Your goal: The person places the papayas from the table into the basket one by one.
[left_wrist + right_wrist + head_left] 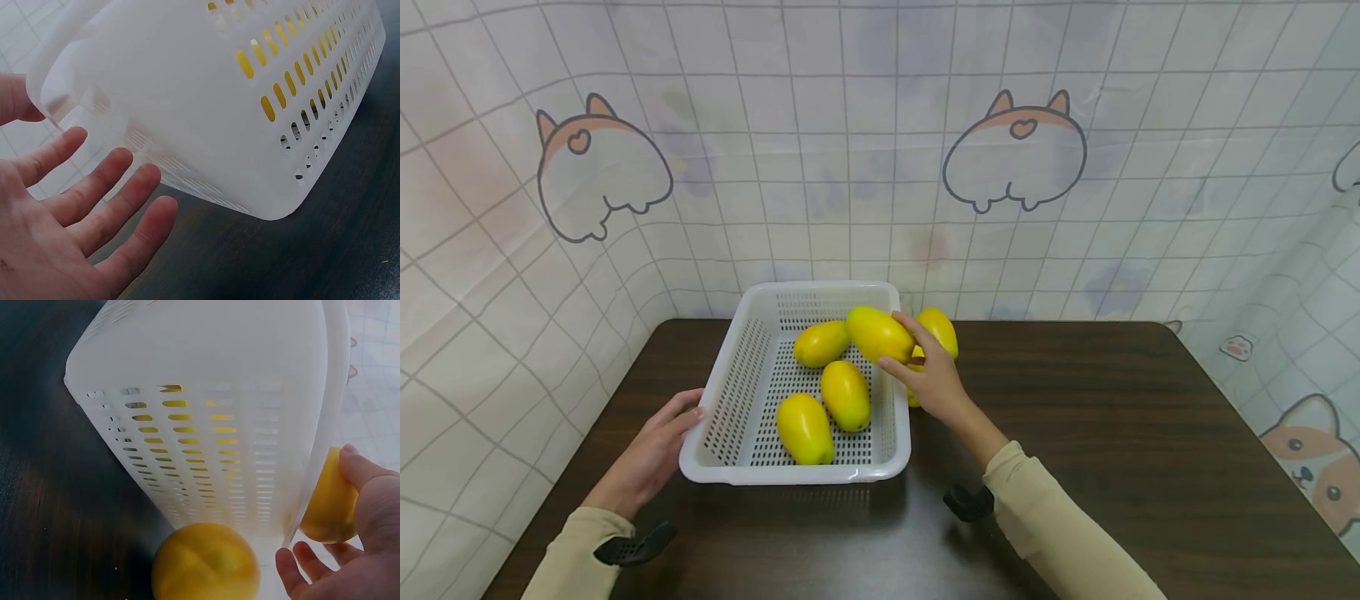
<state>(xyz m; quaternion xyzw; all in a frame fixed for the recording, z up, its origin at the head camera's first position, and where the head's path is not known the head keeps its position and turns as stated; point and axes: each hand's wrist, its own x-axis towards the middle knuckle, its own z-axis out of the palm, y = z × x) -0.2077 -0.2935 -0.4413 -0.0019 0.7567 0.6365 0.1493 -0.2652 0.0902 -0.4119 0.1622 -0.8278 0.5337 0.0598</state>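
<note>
A white slotted plastic basket (737, 475) stands on the table with three yellow mangoes inside, one of them a mango (805, 429) near the front. Above its right rim, my right hand (936, 379) grips another mango (878, 335) between thumb and fingers. That held mango (331, 503) shows past the rim in the right wrist view. My left hand (655, 454) is at the basket's left side, thumb at the rim. In the left wrist view its fingers (125, 206) are spread and fairly straight beside the outer wall.
Outside the basket's right wall lies a mango (940, 329), with more yellow partly hidden by my right hand. The dark wooden table (1112, 442) extends to the right. A white gridded cloth (820, 192) with cartoon dogs hangs behind it and along the sides.
</note>
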